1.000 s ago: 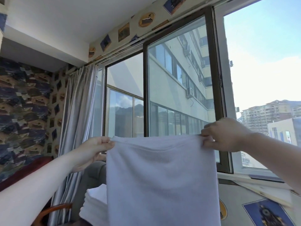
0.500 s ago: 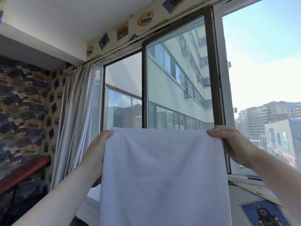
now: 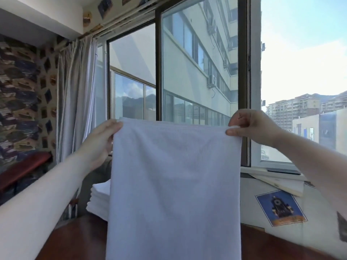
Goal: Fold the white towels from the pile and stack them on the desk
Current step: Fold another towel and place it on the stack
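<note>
While a stack of folded white towels (image 3: 98,199) already sits at the far edge of the worktop (image 3: 78,241), partly hidden behind the hanging cloth, the person is in the middle of another one. That stack suggests several folds are done; how many towels remain in the pile cannot be told, since no unfolded pile shows in the head view.

The towel in hand (image 3: 174,184) is held up in front of the window (image 3: 197,72), spread flat and hanging straight down past the bottom of the frame. It looks not yet folded, or at most doubled once, so its folding and its placing on the stack are judged still to come.

The left hand (image 3: 101,141) is raised at the top left corner, fingers reaching along the edge and over the corner, gripping it with the rest of the hand behind the cloth. The right hand (image 3: 251,126) pinches the top right corner between thumb and curled fingers. Both forearms reach forward and upward, well apart, keeping the top edge taut and nearly level.
</note>
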A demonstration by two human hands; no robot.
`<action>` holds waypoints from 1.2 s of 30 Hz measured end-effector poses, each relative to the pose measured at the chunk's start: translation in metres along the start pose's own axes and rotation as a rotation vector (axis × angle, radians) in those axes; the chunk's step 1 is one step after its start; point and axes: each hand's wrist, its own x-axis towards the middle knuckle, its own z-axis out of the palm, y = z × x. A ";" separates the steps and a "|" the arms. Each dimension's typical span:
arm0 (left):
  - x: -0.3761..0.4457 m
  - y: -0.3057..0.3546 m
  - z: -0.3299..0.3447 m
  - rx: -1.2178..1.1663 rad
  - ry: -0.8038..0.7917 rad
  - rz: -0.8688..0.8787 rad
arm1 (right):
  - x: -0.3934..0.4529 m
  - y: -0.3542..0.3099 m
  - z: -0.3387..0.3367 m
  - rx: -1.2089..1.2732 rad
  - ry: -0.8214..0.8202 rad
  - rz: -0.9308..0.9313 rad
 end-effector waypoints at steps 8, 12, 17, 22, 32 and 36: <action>-0.013 -0.001 -0.009 0.011 -0.068 -0.088 | -0.003 -0.005 -0.012 0.171 -0.124 -0.008; -0.030 0.001 0.007 -0.129 -0.143 -0.192 | -0.014 0.014 0.003 0.240 0.046 0.029; -0.045 -0.014 0.066 -0.286 -0.230 -0.247 | -0.022 0.057 0.006 0.258 0.288 0.163; -0.031 -0.004 0.114 -0.425 -0.283 -0.194 | 0.019 0.038 -0.034 0.437 0.486 0.270; -0.112 -0.167 0.019 -0.508 0.241 -0.416 | 0.045 0.042 0.077 0.380 -0.080 0.317; -0.184 -0.261 -0.026 -0.337 0.521 -0.566 | -0.012 0.112 0.204 0.269 -0.249 0.509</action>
